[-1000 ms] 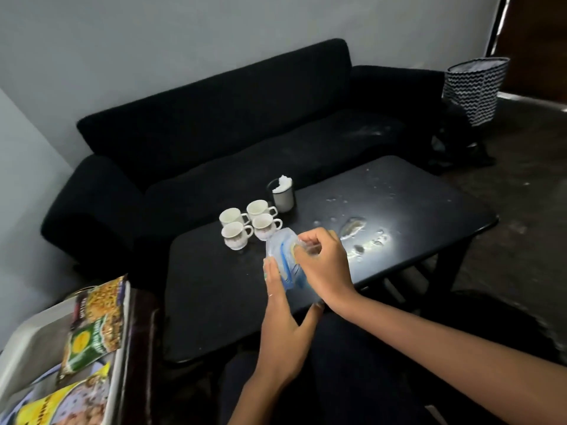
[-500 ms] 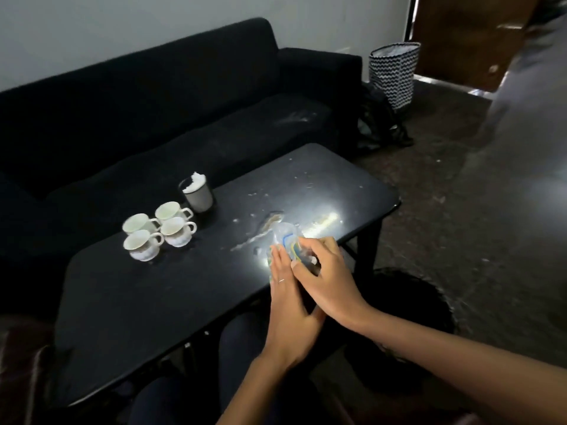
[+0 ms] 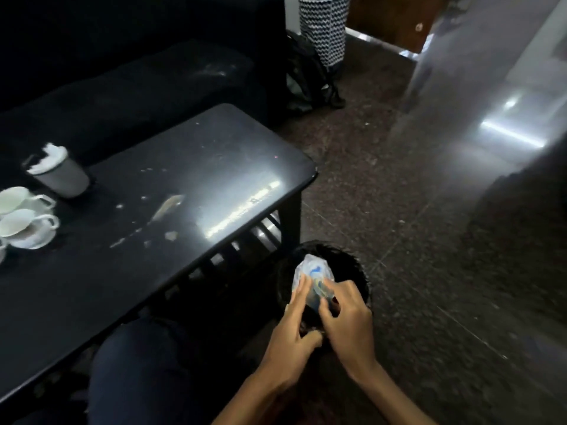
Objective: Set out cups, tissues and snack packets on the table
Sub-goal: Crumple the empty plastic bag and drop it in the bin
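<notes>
Left hand [image 3: 294,328]: fingers nearly straight, laid along the near side of a crumpled clear plastic packet with blue print [image 3: 312,273]; thumb tucked below
Right hand [image 3: 346,317]: fingers curled, pinching the packet's lower right edge
Packet: held by both hands off the table, above a round black bin [image 3: 359,273] on the floor
Table: glossy black low table [image 3: 196,185]; smeared with pale spills and crumbs
Cups: white ceramic teacups with handles [image 3: 23,222], clustered at the table's left edge; blurred
Tissues: grey tumbler stuffed with white tissue [image 3: 59,174], just behind the cups
Surroundings: black fabric sofa [image 3: 129,69] behind the table; black-and-white zigzag basket [image 3: 325,26] beside the sofa's end
</notes>
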A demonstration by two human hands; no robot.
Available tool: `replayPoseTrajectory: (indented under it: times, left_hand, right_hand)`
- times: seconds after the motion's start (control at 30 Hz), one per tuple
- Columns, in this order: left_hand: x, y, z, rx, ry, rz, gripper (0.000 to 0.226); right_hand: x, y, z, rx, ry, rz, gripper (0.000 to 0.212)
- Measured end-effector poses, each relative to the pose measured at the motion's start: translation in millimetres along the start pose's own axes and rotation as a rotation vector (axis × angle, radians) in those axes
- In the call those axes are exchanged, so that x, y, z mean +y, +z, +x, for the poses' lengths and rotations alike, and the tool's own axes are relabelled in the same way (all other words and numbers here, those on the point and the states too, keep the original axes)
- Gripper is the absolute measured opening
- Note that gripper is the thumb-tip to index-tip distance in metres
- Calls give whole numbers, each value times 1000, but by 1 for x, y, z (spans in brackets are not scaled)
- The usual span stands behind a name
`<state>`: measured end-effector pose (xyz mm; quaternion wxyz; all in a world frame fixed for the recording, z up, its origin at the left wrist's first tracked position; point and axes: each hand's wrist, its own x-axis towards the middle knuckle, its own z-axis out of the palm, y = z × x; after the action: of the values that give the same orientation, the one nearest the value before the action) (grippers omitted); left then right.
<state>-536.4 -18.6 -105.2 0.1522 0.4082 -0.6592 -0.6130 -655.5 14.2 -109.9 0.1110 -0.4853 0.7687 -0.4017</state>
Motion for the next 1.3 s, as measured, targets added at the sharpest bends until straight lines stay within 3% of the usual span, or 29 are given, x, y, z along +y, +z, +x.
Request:
replayPoseTrajectory:
  times: [0.2, 0.33, 0.47, 0.6, 0.77, 0.83, 0.93, 1.07, 1.2, 1.3]
  left_hand:
    - [-34, 35, 31, -166, -161, 303, 93]
    - [-63, 46, 52, -267, -223, 540, 85]
    - [-81, 50, 61, -332, -284, 706, 77]
    - [-95, 44, 68, -304, -311, 777, 72]
    - [-102, 32, 76, -276, -372, 857, 70]
    - [-103, 30, 76, -283, -401, 855, 69]
    - [-101, 30, 74, -294, -391, 884, 69]
    - [-94, 25, 70, -243, -387, 870, 70]
    - [-78, 14, 66, -144, -358, 817, 68]
    - [-62, 2, 57, -59, -324, 776, 66]
  right_hand:
    - [77, 26, 1, 35, 73, -129, 24]
    - [112, 55, 6, -34, 181, -200, 19]
    - [139, 83, 4, -239, 173, -306, 14]
    - [150, 104, 12, -446, 228, -340, 29]
    - [153, 118, 21, -935, 336, -629, 50]
    - [152, 121, 20, -1033, 386, -630, 53]
    - [148, 122, 16, -1004, 407, -619, 57]
    - [135, 121, 9, -777, 364, -535, 51]
    - [115, 111, 2, -640, 221, -506, 39]
    - [96, 100, 1, -597, 79, -497, 42]
